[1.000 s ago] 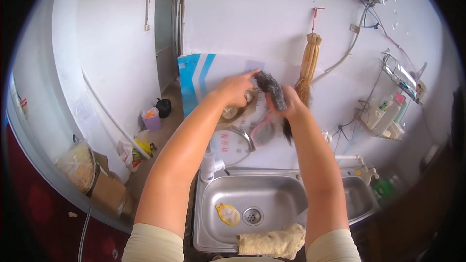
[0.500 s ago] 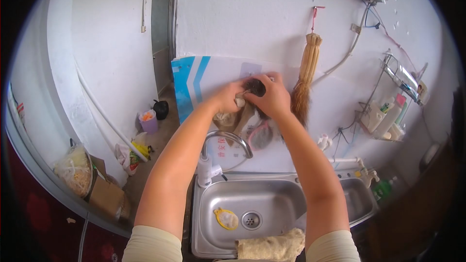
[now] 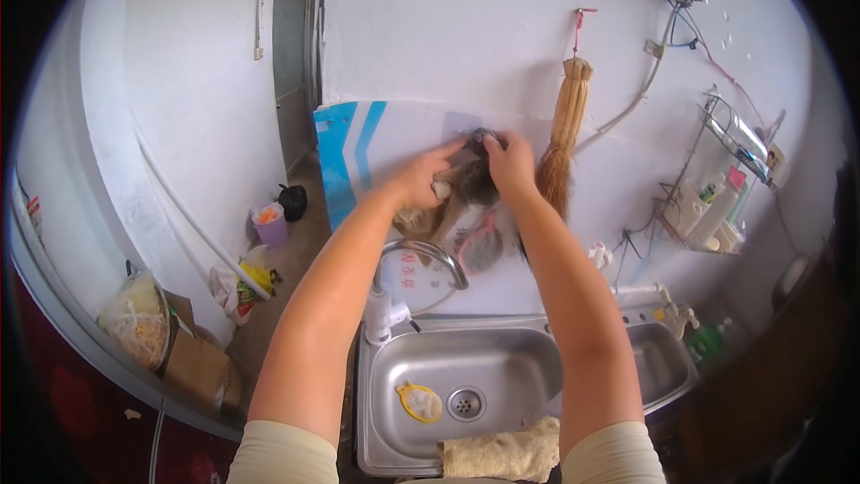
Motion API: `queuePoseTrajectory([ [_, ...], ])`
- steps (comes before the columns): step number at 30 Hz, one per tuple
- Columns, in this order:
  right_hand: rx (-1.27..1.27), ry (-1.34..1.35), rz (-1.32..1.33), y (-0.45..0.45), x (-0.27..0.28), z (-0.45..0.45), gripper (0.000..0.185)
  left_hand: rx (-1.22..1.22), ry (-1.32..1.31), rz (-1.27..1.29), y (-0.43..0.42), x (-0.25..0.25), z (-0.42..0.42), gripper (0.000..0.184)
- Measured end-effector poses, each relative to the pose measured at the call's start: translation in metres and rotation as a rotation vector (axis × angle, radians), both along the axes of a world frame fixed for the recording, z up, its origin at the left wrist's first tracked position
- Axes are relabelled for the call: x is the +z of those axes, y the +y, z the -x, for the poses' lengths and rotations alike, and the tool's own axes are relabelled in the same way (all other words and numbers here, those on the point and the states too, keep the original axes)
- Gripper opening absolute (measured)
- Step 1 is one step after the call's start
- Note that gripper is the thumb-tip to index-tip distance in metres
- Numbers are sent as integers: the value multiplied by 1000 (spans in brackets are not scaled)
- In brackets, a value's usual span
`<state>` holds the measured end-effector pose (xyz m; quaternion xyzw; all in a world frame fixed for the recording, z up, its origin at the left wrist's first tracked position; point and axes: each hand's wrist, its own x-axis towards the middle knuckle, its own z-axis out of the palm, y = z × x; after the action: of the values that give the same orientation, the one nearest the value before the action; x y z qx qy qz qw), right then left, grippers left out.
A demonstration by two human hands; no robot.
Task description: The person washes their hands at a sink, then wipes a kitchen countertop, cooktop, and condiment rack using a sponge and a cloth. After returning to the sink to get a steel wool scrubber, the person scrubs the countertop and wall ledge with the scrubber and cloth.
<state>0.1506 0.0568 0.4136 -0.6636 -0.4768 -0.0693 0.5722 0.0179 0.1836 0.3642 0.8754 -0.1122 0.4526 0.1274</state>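
Both my hands are raised in front of the wall panel, above the faucet point(image 3: 419, 249). My right hand point(image 3: 512, 164) is closed on a dark, shaggy scrubber point(image 3: 477, 181). Close beside it on the left, my left hand point(image 3: 423, 181) is partly closed, its index finger reaching to the scrubber's upper edge; a small pale thing shows by its curled fingers, too small to name. Brown and whitish items hang just below, partly hidden by my left hand. A pink-rimmed mesh strainer point(image 3: 482, 249) hangs lower, near my right wrist.
Below are a steel sink point(image 3: 511, 358) with a yellow-rimmed strainer point(image 3: 419, 401) and a beige cloth point(image 3: 502, 454) on its front edge. A straw brush point(image 3: 566, 125) and a wire rack point(image 3: 708, 215) hang at right. A purple bin point(image 3: 270, 226) stands left.
The dark scrubber has moved left and now hangs lower between my hands. My right hand has shifted left with it, and my left hand has come slightly down and left.
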Motion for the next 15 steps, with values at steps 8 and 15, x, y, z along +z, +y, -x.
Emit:
queuePoseTrajectory([
  [8,-190,-86,-112,12,-14,11,34,74,210,150,-10,3,16,17],
  [15,-92,-601,105,-20,-1,16,39,378,299,53,-28,13,28,10],
])
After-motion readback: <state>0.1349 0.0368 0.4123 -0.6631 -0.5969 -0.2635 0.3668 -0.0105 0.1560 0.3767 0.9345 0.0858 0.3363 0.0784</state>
